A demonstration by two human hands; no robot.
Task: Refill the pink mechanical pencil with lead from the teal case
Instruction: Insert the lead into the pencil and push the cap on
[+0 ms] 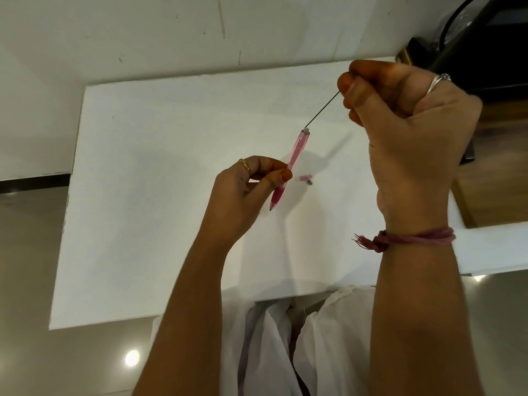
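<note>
While my left hand (251, 178) pinches the translucent pink plastic mechanical pencil (288, 167), my right hand (400, 110) pinches a thin black lead (323, 108) entering its open top; next, I'd release it gently

the upper end of the thin dark pencil lead (323, 109) vanishes inside the right hand's (405, 130) grip; beyond that grip, the dark object (485, 38) is cut off by the edge.

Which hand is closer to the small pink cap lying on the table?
Left. The left hand, gripping the pink pencil, has its thumb just left of the cap. The right hand is raised up and to the right, pinching the lead.
</note>
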